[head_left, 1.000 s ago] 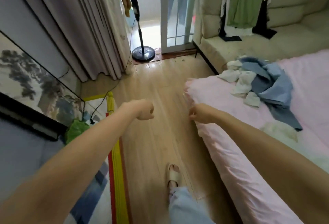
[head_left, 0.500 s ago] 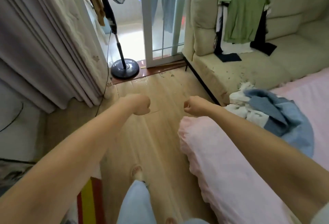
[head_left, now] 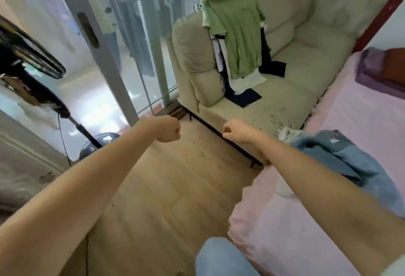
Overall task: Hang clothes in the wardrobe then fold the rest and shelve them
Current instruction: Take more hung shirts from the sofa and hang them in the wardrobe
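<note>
Head cam only, so just the one view here. Both arms are stretched out in front of the person over the wood floor [head_left: 166,188]. The left hand [head_left: 168,129] is curled into a fist with nothing in it, and the right hand [head_left: 235,131] is balled up empty too. The two fists sit near each other but aren't touching, with a clear gap of floor between them.

The clothes are in two spots. A green shirt [head_left: 236,34] hangs upright at the front of a bunch of garments propped against the arm of the cream sofa [head_left: 306,71], with white and dark pieces trailing down onto the seat under it. Closer in, a blue garment [head_left: 341,161] lies crumpled on the pink bed [head_left: 295,231], right beside the right forearm, with something white poking out at its far edge. A folded purple and brown stack [head_left: 381,71] sits further up the bed.

Off to the left there's a standing fan [head_left: 32,56] in front of a glass sliding door [head_left: 140,45]. A knee in light blue trousers [head_left: 219,258] shows at the bottom edge.
</note>
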Demonstrator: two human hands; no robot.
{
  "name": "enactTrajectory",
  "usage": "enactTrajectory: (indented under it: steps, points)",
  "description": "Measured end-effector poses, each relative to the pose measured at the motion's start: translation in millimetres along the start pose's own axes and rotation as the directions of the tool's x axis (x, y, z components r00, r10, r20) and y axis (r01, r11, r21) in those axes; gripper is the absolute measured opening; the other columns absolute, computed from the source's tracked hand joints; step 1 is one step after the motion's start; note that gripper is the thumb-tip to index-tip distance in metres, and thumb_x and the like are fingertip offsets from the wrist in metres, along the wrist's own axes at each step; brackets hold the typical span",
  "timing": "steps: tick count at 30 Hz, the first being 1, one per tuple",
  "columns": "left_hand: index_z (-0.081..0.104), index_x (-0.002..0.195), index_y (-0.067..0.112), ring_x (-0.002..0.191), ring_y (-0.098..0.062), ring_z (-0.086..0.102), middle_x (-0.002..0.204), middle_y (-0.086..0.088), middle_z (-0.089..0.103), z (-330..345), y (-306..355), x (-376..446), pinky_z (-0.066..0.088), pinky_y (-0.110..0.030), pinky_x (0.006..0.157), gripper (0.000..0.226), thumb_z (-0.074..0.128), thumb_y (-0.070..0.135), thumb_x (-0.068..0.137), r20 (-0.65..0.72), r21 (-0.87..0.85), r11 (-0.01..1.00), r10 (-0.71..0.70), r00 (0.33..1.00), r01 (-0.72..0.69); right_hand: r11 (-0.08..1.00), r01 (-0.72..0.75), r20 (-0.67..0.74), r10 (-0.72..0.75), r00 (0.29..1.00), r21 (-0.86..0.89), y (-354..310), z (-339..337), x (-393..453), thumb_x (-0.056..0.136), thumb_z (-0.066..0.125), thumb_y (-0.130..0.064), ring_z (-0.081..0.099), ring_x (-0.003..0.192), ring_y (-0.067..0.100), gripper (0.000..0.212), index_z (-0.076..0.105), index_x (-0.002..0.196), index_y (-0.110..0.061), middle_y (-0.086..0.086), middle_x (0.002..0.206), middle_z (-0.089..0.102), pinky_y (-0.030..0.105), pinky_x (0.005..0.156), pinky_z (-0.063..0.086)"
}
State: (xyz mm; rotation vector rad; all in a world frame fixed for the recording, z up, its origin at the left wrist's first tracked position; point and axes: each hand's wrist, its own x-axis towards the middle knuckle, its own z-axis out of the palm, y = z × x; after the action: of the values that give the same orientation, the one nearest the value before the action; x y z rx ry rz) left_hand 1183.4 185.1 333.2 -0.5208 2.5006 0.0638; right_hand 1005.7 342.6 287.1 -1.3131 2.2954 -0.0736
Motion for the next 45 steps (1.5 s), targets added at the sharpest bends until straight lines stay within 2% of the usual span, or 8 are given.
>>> enactTrajectory:
  steps: [9, 12, 18, 22, 25, 30, 41, 45]
  points:
    - [0.063, 0.111, 0.011, 0.092, -0.019, 0.052, 0.112, -0.004, 0.062, -101, -68, 203, 0.039, -0.029, 0.074, 0.032, 0.040, 0.029, 0.099, -0.039, 0.112, 0.986, 0.127, 0.991, -0.122, 0.973, -0.164, -0.091, 0.181, 0.979, 0.161, 66, -65, 182, 0.091, 0.051, -0.023, 0.063, 0.089, 0.024, 0.026, 0.068, 0.097, -0.004, 0.010, 0.098, 0.068, 0.038, 0.079, 0.054]
    - [0.062, 0.119, 0.013, 0.105, -0.023, 0.057, 0.121, -0.005, 0.060, -138, -86, 262, 0.044, -0.032, 0.082, 0.034, 0.042, 0.030, 0.098, -0.053, 0.087, 0.987, 0.139, 0.989, -0.134, 0.967, -0.215, -0.024, 0.221, 0.975, 0.139, 87, -98, 238, 0.093, 0.050, -0.022, 0.053, 0.066, 0.020, 0.027, 0.060, 0.075, -0.004, 0.015, 0.079, 0.061, 0.030, 0.058, 0.040]
    - [0.065, 0.108, 0.012, 0.101, -0.027, 0.060, 0.111, -0.006, 0.064, -218, -125, 377, 0.051, -0.042, 0.089, 0.031, 0.042, 0.029, 0.096, -0.107, 0.030, 0.988, 0.156, 0.982, -0.153, 0.948, -0.267, -0.044, 0.278, 0.959, 0.172, 118, -180, 338, 0.093, 0.050, -0.015, 0.034, 0.053, 0.013, 0.039, 0.035, 0.057, -0.016, 0.000, 0.059, 0.037, 0.027, 0.050, 0.025]
    - [0.063, 0.116, 0.014, 0.104, -0.026, 0.060, 0.115, -0.004, 0.063, -285, -147, 460, 0.052, -0.042, 0.088, 0.031, 0.042, 0.023, 0.094, -0.222, 0.066, 0.975, 0.220, 0.950, -0.211, 0.910, -0.341, -0.072, 0.367, 0.928, 0.236, 146, -229, 409, 0.089, 0.051, -0.016, 0.047, 0.068, 0.019, 0.027, 0.062, 0.088, 0.009, 0.027, 0.080, 0.057, 0.033, 0.062, 0.043]
    - [0.055, 0.129, 0.017, 0.112, -0.026, 0.057, 0.126, -0.004, 0.060, -348, -167, 527, 0.050, -0.040, 0.092, 0.036, 0.044, 0.026, 0.096, -0.333, 0.086, 0.953, 0.301, 0.893, -0.289, 0.900, -0.344, -0.159, 0.393, 0.906, 0.268, 167, -278, 467, 0.094, 0.051, -0.021, 0.063, 0.090, 0.026, 0.027, 0.067, 0.103, 0.000, 0.017, 0.103, 0.066, 0.042, 0.084, 0.054]
    - [0.051, 0.135, 0.019, 0.120, -0.027, 0.052, 0.132, -0.006, 0.053, -437, -195, 602, 0.046, -0.035, 0.086, 0.040, 0.046, 0.028, 0.097, -0.448, 0.121, 0.945, 0.326, 0.832, -0.305, 0.870, -0.388, -0.218, 0.460, 0.861, 0.304, 175, -349, 539, 0.096, 0.049, -0.019, 0.060, 0.102, 0.029, 0.027, 0.065, 0.110, -0.002, 0.014, 0.112, 0.064, 0.037, 0.087, 0.051]
    - [0.038, 0.141, 0.007, 0.122, -0.033, 0.050, 0.141, -0.015, 0.043, -507, -265, 743, 0.046, -0.043, 0.097, 0.055, 0.053, 0.030, 0.094, -0.471, -0.437, 0.884, -0.065, 0.880, -0.169, 0.774, -0.144, -0.402, 0.467, 0.788, 0.617, 192, -468, 729, 0.091, 0.054, -0.017, 0.062, 0.102, 0.030, 0.020, 0.067, 0.104, -0.008, 0.012, 0.108, 0.067, 0.034, 0.091, 0.048]
    - [0.057, 0.118, 0.006, 0.092, -0.024, 0.060, 0.111, -0.010, 0.063, -512, -267, 764, 0.046, -0.029, 0.071, 0.036, 0.053, 0.030, 0.091, -0.413, -0.690, 0.701, -0.174, 0.894, -0.183, 0.579, -0.047, -0.289, 0.473, 0.832, 0.814, 194, -491, 807, 0.087, 0.058, -0.019, 0.064, 0.087, 0.033, 0.013, 0.056, 0.075, -0.017, 0.020, 0.092, 0.066, 0.043, 0.086, 0.052]
